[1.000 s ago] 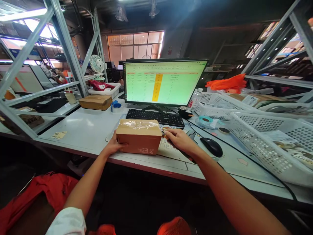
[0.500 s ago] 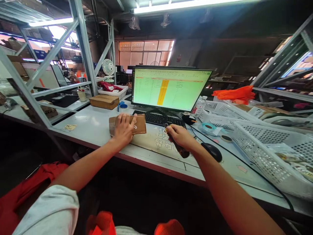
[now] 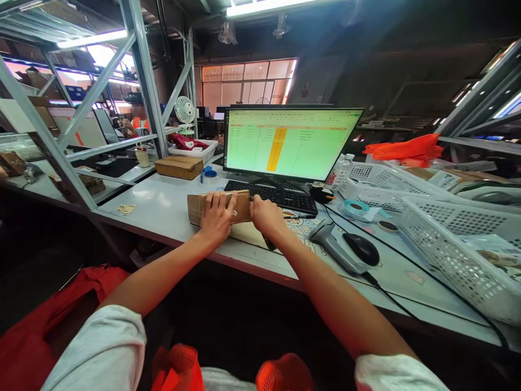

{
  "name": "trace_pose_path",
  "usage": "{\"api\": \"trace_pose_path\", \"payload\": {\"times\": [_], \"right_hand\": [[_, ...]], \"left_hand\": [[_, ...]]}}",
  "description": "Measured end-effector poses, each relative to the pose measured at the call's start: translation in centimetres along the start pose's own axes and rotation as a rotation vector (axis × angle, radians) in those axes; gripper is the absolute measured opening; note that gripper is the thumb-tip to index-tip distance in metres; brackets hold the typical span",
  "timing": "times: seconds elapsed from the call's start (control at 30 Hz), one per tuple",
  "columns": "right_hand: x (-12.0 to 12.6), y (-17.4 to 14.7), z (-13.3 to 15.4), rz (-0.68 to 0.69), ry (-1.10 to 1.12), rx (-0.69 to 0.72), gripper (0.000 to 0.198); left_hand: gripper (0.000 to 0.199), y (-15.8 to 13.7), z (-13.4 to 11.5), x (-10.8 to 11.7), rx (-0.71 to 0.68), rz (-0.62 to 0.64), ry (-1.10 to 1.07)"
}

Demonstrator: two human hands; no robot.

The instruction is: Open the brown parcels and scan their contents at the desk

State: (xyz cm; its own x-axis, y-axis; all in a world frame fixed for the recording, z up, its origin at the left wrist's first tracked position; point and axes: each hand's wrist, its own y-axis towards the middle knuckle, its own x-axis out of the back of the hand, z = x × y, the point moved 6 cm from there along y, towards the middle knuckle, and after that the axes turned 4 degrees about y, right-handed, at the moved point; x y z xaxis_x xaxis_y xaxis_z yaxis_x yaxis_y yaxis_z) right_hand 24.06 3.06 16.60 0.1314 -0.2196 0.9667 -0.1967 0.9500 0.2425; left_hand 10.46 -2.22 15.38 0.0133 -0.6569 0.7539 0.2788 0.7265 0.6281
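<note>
A small brown cardboard box [image 3: 196, 209] stands on the white desk in front of the keyboard [image 3: 299, 200]. Over its top and near side lie the fingers of my left hand [image 3: 216, 220], closed on it. My right hand [image 3: 266, 216] is wrapped around a dark-handled knife [image 3: 269, 244], at the right end of the box. The handle's lower end sticks out beneath that hand, while the front of the knife is hidden by my fingers and the box. Right of my hands, a grey barcode scanner [image 3: 336, 248] lies beside a black mouse [image 3: 361, 248].
A monitor [image 3: 248, 136] stands behind the keyboard. On the right are white perforated baskets [image 3: 431, 239], a teal tape roll [image 3: 354, 208] and cables. Another cardboard box [image 3: 179, 168] and blue tape [image 3: 209, 172] sit at the back left. A person [image 3: 140, 122] is beyond the metal rack [image 3: 142, 70].
My right hand has moved left with the knife, from over the desk mat to the right end of the box. The scanner has come into view. My left hand stays on the box.
</note>
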Motion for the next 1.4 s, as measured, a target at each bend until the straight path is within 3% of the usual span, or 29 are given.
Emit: {"api": "trace_pose_path", "payload": {"times": [0.2, 0.3, 0.4, 0.5, 0.57, 0.7, 0.8, 0.97, 1.17, 1.27, 1.33, 1.4], "right_hand": [[-2.3, -2.8, 0.6, 0.107, -0.032, 0.019, 0.035], [-2.3, -3.9, -0.1, 0.16, -0.035, 0.076, 0.033], [-0.5, -3.8, -2.6, 0.156, -0.021, 0.105, 0.036], [2.7, -2.6, -5.1, 0.071, 0.024, 0.117, 0.037], [5.1, -1.9, -4.8, -0.023, 0.055, 0.222, 0.034], [7.5, -2.1, -0.1, -0.129, -0.033, 0.627, 0.032], [7.2, -2.6, 2.5, -0.166, -0.13, 0.828, 0.03], [5.6, -3.0, 3.1, -0.217, -0.14, 0.97, 0.03], [4.1, -2.2, 3.8, -0.21, -0.216, 0.939, 0.032], [3.0, -0.6, 1.6, -0.144, -0.302, 0.874, 0.035], [1.7, 1.5, -2.1, -0.041, -0.378, 0.665, 0.034], [-0.2, 3.2, -6.7, 0.1, -0.415, 0.362, 0.032]], "left_hand": [[0.092, -0.6, 0.6, 0.0, 0.018, -0.018, -0.024], [0.091, -1.6, 2.0, -0.3, 0.069, -0.093, -0.063], [0.086, -3.4, 4.3, -0.8, 0.115, -0.229, -0.152], [0.091, -4.9, 6.5, -1.4, 0.144, -0.356, -0.301], [0.101, -5.4, 6.8, -1.9, 0.121, -0.378, -0.405], [0.115, -5.2, 5.6, -2.9, 0.072, -0.323, -0.515], [0.119, -5.2, 5.2, -3.5, 0.071, -0.287, -0.567], [0.116, -5.3, 6.5, -4.1, 0.051, -0.257, -0.618], [0.111, -5.5, 8.1, -5.0, 0.044, -0.277, -0.7], [0.112, -5.9, 9.0, -6.2, 0.085, -0.234, -0.753], [0.111, -6.3, 9.9, -7.3, 0.126, -0.225, -0.807], [0.112, -6.6, 11.2, -8.8, 0.181, -0.201, -0.892]]}}
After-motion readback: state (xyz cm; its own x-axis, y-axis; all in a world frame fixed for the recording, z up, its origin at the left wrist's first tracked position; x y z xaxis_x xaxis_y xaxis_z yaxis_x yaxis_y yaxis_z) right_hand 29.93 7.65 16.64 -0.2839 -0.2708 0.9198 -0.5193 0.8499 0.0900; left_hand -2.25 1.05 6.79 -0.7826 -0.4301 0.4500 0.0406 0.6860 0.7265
